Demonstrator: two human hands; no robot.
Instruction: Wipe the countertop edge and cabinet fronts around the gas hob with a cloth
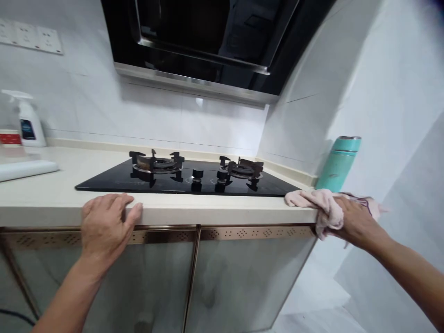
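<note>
My left hand (pixel 108 222) rests over the front edge of the white countertop (pixel 208 201), left of centre, fingers on top and thumb out to the side, holding nothing. At the counter's right front corner, my right hand (pixel 357 222) grips a pale pink cloth (pixel 326 208). Part of the cloth lies on the counter top and part hangs over the edge. Between and behind the hands sits a black glass gas stove (pixel 208 185) with two burners and two knobs. Just behind the cloth stands a turquoise thermos bottle (pixel 337 164).
A black range hood (pixel 194 41) hangs above the stove. At the left are a white spray bottle (pixel 30 122), a red and white item (pixel 9 138) and a white roll (pixel 27 169). Cabinet doors (pixel 239 273) are below, and a tiled wall (pixel 391 138) is on the right.
</note>
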